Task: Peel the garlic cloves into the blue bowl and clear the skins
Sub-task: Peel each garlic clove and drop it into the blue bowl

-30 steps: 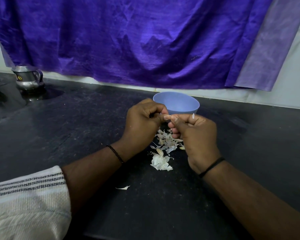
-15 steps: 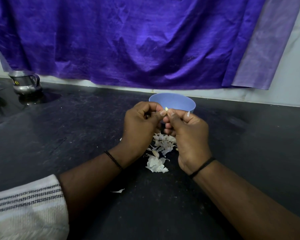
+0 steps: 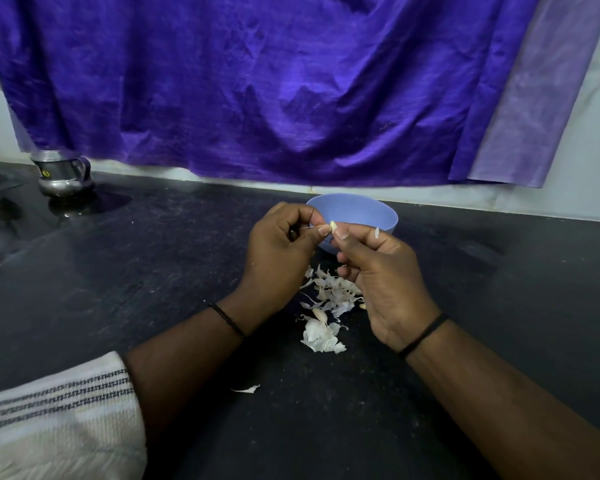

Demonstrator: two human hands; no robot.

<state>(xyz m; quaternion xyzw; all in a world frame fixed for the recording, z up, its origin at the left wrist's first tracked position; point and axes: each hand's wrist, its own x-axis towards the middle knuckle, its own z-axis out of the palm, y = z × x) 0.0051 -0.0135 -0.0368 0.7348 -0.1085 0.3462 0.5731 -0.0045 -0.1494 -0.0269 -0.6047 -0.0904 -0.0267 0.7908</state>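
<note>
Two hands meet in the head view, just in front of the blue bowl (image 3: 352, 211), which stands on the dark counter (image 3: 153, 271) near the wall. The left hand (image 3: 277, 247) has its fingers curled in, thumb and forefinger pinching toward a small pale garlic clove (image 3: 332, 225); the right hand (image 3: 385, 271) is curled too, its thumb tip pressed against the same clove, so the clove sits nipped between both sets of fingertips above the near rim of the bowl. A flake of skin (image 3: 377, 231) clings to a right finger. Below the hands lies a pile of skins (image 3: 329, 299) with what looks like an unpeeled clove (pale, rounded) among them, and a single stray skin (image 3: 246, 389) lies nearer the body. A steel jug (image 3: 62, 173) stands far left, under the purple cloth (image 3: 257, 81) hung on the wall.

The risks, as I judge them: the clove is tiny and held only by fingertips, so a hard tug on the skin could shoot it onto the counter or into the skins instead of the bowl. The clinging flake could drop into the bowl with the clove, since the hands work right above the rim. Whether the bowl already holds cloves cannot be told; its inside is hidden
</note>
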